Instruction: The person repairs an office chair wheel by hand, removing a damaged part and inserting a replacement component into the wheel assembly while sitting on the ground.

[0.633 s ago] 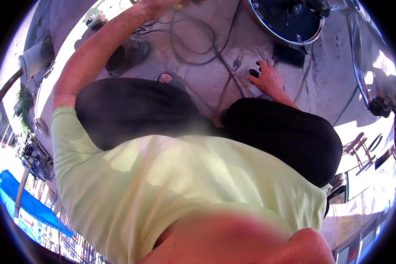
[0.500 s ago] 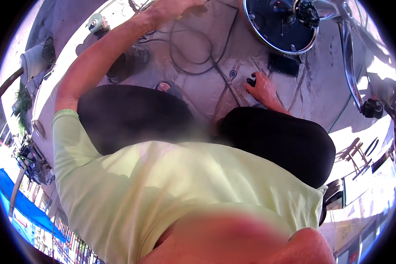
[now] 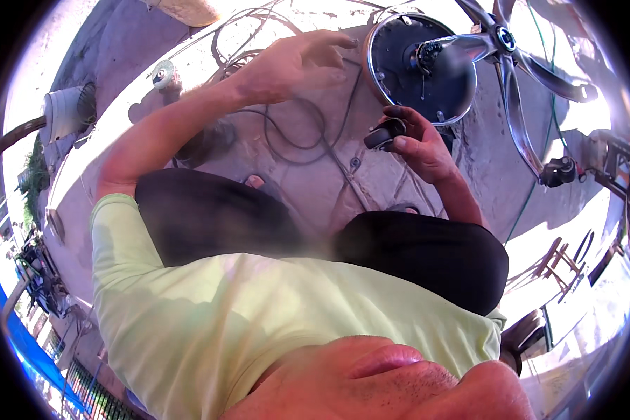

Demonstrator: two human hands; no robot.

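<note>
black caster (image 3: 379, 138): inside right grip (image 3: 427, 148), pinched | left grip (image 3: 292, 66): spread, apart from caster

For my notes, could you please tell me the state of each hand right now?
Left hand: open, with nothing visible in it.
Right hand: closed, holding a small black caster.

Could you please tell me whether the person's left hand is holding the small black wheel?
No, the right hand holds the small black wheel, and the left hand is apart from it.
</note>
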